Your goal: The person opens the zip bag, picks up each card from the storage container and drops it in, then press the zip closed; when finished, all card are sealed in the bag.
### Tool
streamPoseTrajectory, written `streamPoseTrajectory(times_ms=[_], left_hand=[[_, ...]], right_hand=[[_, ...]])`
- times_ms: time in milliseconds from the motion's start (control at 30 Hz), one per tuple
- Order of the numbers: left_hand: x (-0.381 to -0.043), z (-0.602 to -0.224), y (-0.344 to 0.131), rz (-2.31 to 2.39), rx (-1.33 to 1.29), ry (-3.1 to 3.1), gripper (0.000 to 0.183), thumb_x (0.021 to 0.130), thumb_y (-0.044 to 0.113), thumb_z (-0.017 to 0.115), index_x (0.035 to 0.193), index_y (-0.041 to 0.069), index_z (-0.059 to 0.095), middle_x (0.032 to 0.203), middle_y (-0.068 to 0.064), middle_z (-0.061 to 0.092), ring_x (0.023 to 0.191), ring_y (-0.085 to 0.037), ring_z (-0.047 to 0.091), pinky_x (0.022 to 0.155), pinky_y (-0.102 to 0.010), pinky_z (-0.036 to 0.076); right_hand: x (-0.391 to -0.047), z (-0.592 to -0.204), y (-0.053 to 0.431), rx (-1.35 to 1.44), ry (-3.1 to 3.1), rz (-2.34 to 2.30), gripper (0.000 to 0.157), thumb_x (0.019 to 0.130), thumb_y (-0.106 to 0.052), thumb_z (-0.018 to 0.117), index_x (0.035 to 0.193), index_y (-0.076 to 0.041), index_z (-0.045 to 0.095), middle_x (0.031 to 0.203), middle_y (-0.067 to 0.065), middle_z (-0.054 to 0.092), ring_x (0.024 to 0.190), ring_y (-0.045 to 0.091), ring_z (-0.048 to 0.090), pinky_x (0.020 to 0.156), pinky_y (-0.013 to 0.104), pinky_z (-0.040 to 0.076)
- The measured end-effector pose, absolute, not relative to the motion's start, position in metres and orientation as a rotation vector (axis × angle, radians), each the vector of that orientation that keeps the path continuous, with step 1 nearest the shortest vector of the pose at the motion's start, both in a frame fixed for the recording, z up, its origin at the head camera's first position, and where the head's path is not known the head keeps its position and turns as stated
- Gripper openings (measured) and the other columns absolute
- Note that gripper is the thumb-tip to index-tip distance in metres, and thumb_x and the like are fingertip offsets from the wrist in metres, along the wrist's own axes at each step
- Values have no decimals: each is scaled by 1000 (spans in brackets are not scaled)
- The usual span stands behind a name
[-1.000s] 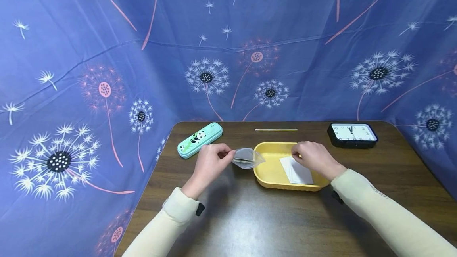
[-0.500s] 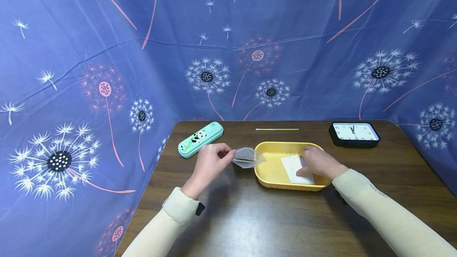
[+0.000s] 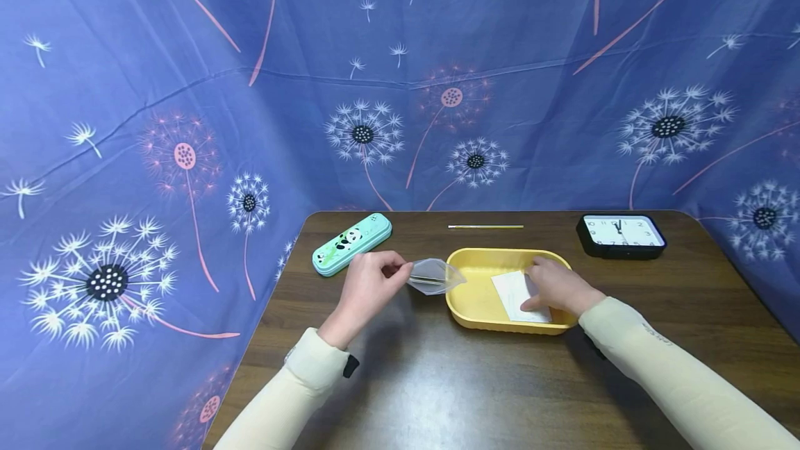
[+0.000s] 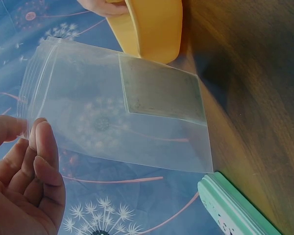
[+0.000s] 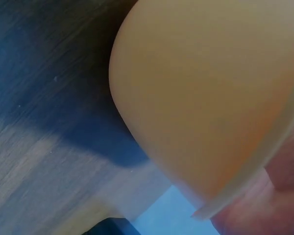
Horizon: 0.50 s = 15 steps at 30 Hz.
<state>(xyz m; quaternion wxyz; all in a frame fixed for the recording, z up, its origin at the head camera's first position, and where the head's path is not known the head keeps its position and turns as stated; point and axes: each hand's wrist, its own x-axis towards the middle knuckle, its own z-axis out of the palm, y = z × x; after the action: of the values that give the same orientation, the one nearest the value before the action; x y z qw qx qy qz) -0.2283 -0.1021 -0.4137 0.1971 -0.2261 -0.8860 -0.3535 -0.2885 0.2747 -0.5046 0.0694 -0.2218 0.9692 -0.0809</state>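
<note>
My left hand [image 3: 371, 282] pinches a clear zip bag [image 3: 431, 276] by its zip-strip end, holding it above the table just left of the yellow tray [image 3: 473, 318]. In the left wrist view the bag [image 4: 88, 117] stretches out from thumb and fingertips, with a flat greyish rectangular piece [image 4: 161, 90] at its far end. The bag's mouth gapes toward the tray. Inside the tray, white paper slips [image 3: 509, 290] lie flat on its floor. My right hand [image 3: 553, 287] reaches over the tray's right side onto the slips, thumb and fingers spread apart. Its fingertips are partly hidden.
A mint pencil case [image 3: 352, 245] with a panda print lies behind my left hand. Near the table's back edge is a thin yellow pencil [image 3: 485, 227]. A black-framed clock [image 3: 621, 235] sits back right. Blue dandelion-print cloth [image 3: 400, 89] hangs around the table [image 3: 412, 387].
My right hand has lowered from above the tray onto the paper slips, its fingers spreading apart. My left hand and the bag have stayed in place.
</note>
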Motion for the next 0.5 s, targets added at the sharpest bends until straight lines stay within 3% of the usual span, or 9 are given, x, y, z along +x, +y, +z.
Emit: streamPoseTrajectory(times_ms=[300,500], left_hand=[[-228,-414,-103,-985,-631,-2478,11,91,15,78,80,19,78,68,17,65,58,1,57,55,-26,49],[-228,-415,-104,-989,-632,-2479,12,91,15,77,80,20,78,68,17,65,58,1,57,55,-26,49]], right_hand=[[-287,-503,275,-782,3041,-120,66,74,-37,96,115,2,62,108,18,66,89,28,66,78,49,58],[-283,-495,274,-782,3051,-143,52,77,-25,94,112,-2,64,106,15,69,90,29,69,76,49,58]])
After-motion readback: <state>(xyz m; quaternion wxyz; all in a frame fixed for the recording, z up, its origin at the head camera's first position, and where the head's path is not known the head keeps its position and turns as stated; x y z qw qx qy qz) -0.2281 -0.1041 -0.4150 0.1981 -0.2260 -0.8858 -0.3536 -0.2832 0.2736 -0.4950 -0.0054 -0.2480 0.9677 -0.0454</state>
